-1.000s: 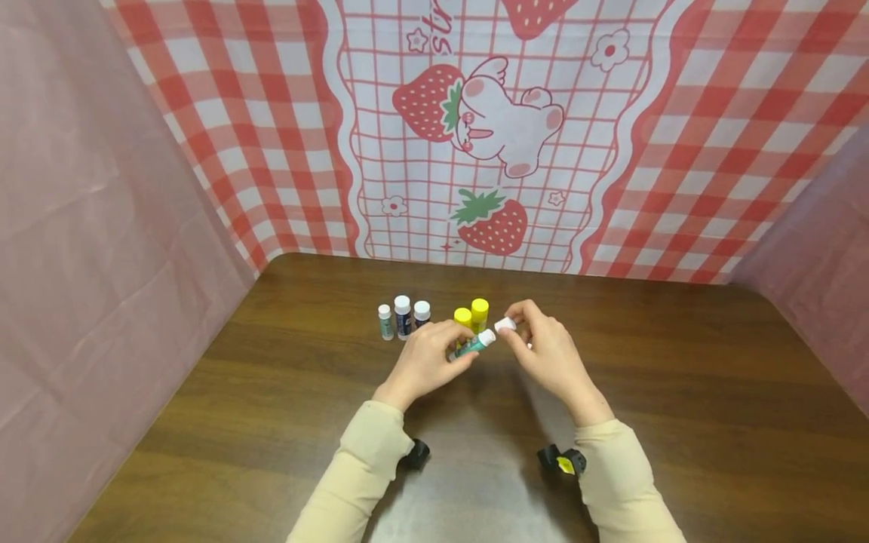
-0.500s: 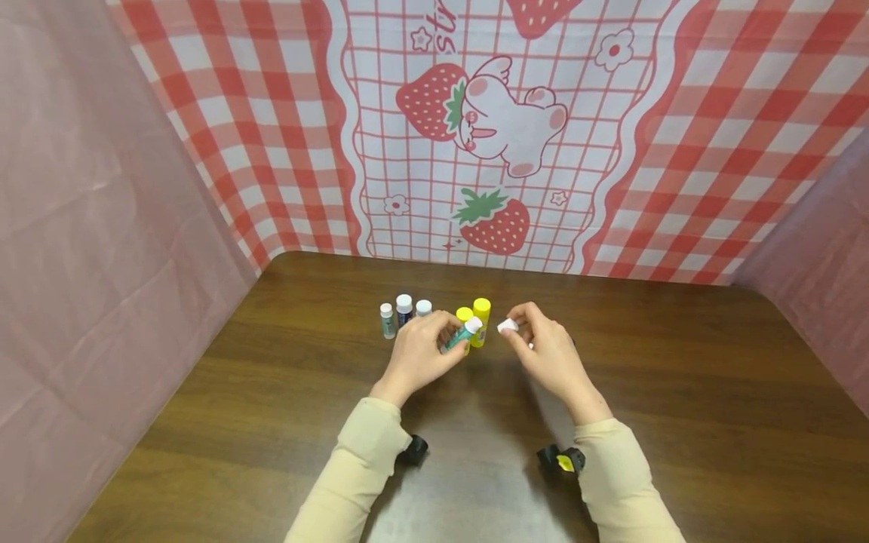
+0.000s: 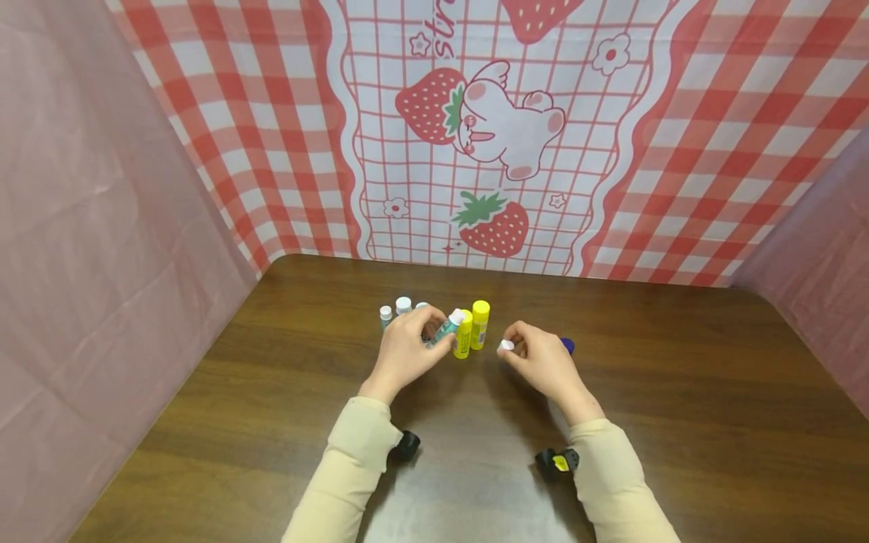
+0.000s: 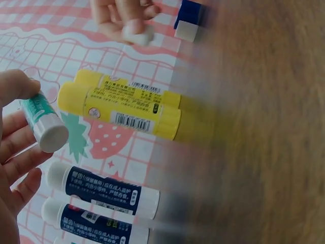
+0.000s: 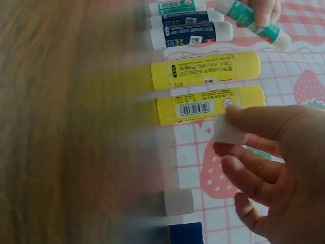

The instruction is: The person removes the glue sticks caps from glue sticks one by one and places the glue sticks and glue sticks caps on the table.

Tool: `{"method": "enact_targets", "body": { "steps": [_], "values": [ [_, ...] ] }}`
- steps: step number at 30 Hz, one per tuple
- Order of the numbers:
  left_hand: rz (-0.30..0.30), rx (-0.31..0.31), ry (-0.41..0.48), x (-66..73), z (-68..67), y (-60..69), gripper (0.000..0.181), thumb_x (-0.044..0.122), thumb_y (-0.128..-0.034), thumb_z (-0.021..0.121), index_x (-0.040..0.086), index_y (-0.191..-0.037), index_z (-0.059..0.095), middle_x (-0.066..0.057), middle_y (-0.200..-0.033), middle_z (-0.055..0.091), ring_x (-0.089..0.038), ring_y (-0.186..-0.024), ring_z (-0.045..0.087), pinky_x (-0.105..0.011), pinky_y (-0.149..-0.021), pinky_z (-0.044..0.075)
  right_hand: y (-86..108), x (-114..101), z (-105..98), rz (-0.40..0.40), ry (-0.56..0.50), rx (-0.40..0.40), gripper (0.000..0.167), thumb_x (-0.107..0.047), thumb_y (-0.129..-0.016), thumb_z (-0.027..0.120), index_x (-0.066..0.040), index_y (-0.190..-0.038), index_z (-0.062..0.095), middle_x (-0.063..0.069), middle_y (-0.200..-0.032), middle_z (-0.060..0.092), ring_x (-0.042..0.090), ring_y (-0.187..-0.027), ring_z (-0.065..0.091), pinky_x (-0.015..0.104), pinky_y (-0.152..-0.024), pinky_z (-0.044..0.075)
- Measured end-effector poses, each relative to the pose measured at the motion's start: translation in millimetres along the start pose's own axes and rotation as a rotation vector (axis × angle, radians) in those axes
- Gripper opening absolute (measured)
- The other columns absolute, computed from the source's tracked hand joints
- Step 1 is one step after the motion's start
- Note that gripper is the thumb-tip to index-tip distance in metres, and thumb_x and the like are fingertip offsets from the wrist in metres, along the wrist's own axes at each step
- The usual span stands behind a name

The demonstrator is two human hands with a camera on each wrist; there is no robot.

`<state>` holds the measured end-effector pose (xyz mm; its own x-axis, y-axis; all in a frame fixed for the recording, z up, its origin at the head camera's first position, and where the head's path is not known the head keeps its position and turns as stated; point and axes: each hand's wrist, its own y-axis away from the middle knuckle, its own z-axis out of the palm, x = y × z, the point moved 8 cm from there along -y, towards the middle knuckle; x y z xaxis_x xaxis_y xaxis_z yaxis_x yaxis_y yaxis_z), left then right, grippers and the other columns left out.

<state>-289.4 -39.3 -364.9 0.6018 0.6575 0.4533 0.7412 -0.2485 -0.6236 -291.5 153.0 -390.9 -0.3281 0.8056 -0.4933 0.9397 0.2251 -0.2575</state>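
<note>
My left hand (image 3: 405, 348) pinches a green glue stick (image 3: 444, 329), tilted with its white end up; the left wrist view shows the stick (image 4: 41, 118) between thumb and fingers. In my right hand (image 3: 545, 363) a small white cap (image 3: 505, 345) is held between thumb and fingertips, also seen in the right wrist view as a white cap (image 5: 229, 131). Two yellow glue sticks (image 3: 462, 336) (image 3: 480, 325) stand between the hands. Behind my left hand are two dark blue glue sticks (image 4: 104, 189) (image 4: 96, 223) and another green one (image 3: 385, 317), partly hidden.
Beside my right hand lies a dark blue object (image 3: 567, 345); the right wrist view shows a white block-like piece (image 5: 179, 202) next to the blue one (image 5: 186, 233). A brown wooden table (image 3: 271, 392) carries everything, with a checked strawberry cloth (image 3: 271, 151) hanging behind.
My left hand has drawn left and away from the right hand with the green stick. The right hand has lowered slightly with the cap, and the blue object beside it has come into view.
</note>
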Motion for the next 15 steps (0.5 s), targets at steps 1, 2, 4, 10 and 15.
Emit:
{"method": "enact_targets", "body": {
  "steps": [1,2,4,10,15],
  "values": [
    [-0.003,0.007,0.0,-0.9,-1.5,-0.2,0.02,0.023,-0.0749,0.071,0.015,-0.09,0.059,0.006,-0.074,0.058,-0.005,-0.064,0.05,-0.021,-0.059,0.041,-0.2,1,2,-0.003,0.006,-0.01,0.017,-0.022,-0.079,0.069,-0.012,-0.09,0.058,-0.002,-0.072,0.058,0.01,-0.061,0.049,0.027,-0.057,0.04],
    [-0.007,0.017,-0.002,-1.9,-3.0,-0.5,0.021,0.023,-0.0754,0.071,0.015,-0.09,0.059,0.006,-0.074,0.058,-0.006,-0.064,0.049,-0.021,-0.058,0.041,-0.4,1,4,-0.007,0.011,-0.02,0.016,-0.02,-0.079,0.069,-0.012,-0.09,0.059,-0.002,-0.075,0.059,0.01,-0.063,0.05,0.027,-0.059,0.041],
    [-0.019,0.035,-0.008,-3.9,-6.4,-1.2,0.021,0.024,-0.076,0.071,0.014,-0.091,0.059,0.005,-0.075,0.06,-0.006,-0.063,0.049,-0.021,-0.057,0.04,-0.4,1,7,-0.013,0.014,-0.035,0.015,-0.017,-0.078,0.069,-0.012,-0.089,0.06,-0.001,-0.077,0.06,0.011,-0.065,0.052,0.029,-0.061,0.042],
    [-0.059,0.095,-0.024,-10.8,-15.1,-2.3,0.022,0.025,-0.0776,0.07,0.013,-0.093,0.06,0.003,-0.078,0.062,-0.007,-0.064,0.052,-0.024,-0.059,0.041,1.1,3,14,-0.012,0.052,-0.078,0.014,-0.014,-0.077,0.07,-0.013,-0.089,0.062,0.0,-0.078,0.063,0.013,-0.069,0.057,0.033,-0.064,0.046],
    [-0.096,0.168,-0.018,-16.5,-25.8,-1.9,0.021,0.024,-0.079,0.069,0.012,-0.093,0.06,0.002,-0.08,0.06,-0.01,-0.066,0.053,-0.026,-0.06,0.04,2.0,3,18,-0.033,0.077,-0.103,0.014,-0.012,-0.077,0.069,-0.01,-0.089,0.063,0.003,-0.081,0.066,0.018,-0.074,0.061,0.036,-0.067,0.047]
  ]
}}
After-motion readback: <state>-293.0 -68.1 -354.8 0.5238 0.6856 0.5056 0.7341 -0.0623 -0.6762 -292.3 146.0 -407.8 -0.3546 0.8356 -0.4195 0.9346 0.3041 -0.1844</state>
